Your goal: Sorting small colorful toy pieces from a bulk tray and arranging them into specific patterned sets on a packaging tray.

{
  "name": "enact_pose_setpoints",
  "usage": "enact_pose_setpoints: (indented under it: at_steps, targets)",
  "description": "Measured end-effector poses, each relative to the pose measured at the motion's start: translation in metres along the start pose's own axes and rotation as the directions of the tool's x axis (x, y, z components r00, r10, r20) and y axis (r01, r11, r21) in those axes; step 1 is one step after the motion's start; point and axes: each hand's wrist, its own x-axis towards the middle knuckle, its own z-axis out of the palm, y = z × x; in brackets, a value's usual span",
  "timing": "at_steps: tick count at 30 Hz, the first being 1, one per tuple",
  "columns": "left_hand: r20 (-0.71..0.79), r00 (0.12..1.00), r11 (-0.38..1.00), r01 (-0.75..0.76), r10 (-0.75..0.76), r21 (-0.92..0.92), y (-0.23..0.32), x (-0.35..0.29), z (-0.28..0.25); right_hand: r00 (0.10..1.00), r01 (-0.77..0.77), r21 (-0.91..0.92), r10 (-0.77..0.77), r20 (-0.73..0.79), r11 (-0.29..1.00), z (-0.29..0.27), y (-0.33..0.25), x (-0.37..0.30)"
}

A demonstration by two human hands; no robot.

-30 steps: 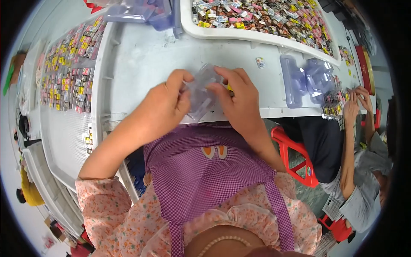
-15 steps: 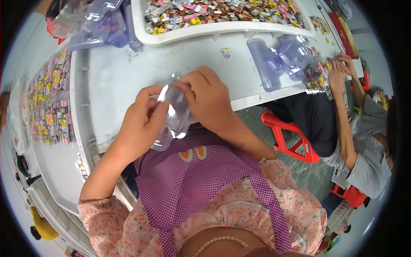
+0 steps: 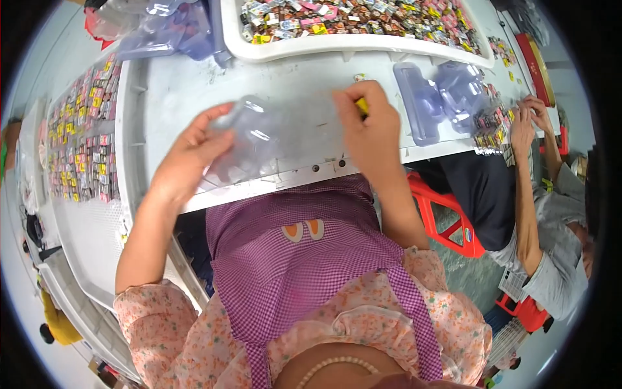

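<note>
My left hand [image 3: 197, 152] pinches the edge of a clear plastic blister shell [image 3: 256, 123], held over the white table near its front edge. The shell's right side is smeared by motion and stretches toward my right hand [image 3: 376, 126]. That hand is closed, with a small yellow piece [image 3: 362, 106] showing at its fingers; whether it also touches the shell cannot be made out. Just behind the right hand's knuckles a small packet [image 3: 359, 77] lies on the table.
A white tray [image 3: 363, 47] full of small colourful packets stands at the back. Clear plastic shells lie at back left [image 3: 152, 42] and right [image 3: 418, 107]. Rows of packets [image 3: 84, 129] fill a left-hand tray. At right a co-worker's hands [image 3: 525, 123] handle packets beside a red stool [image 3: 447, 220].
My hands have moved apart, the right one going right and the shell up off my apron over the table. The shell now looks spread wider between them.
</note>
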Motion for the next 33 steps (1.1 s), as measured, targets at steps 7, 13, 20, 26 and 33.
enact_pose_setpoints:
  at_steps: [7, 13, 20, 26, 33]
  targets:
    - [-0.333, 0.862, 0.689, -0.026, 0.382, 0.724, 0.015, -0.007, -0.056, 0.989, -0.144, -0.18, 0.148, 0.011, 0.973, -0.014, 0.016, 0.003]
    - [0.018, 0.675, 0.17, -0.21, 0.737, 0.963, 0.047, -0.007, -0.03, 0.995, -0.08, -0.322, 0.055, -0.087, 0.943, -0.011, 0.024, 0.006]
    - [0.451, 0.383, -0.187, -0.559, 0.806, 0.808, 0.095, 0.071, 0.025, 0.97, -0.037, 0.086, 0.056, -0.235, 0.996, -0.013, 0.052, 0.0]
    - [0.357, 0.756, -0.204, -0.293, 0.548, 0.934, 0.114, 0.13, 0.029, 0.983, -0.121, 0.225, 0.149, -0.11, 0.967, -0.012, 0.036, 0.001]
    - [0.394, 0.69, -0.078, -0.442, 0.608, 0.894, 0.112, 0.149, 0.034, 0.986, -0.067, 0.182, 0.093, -0.139, 0.981, -0.012, 0.036, 0.003]
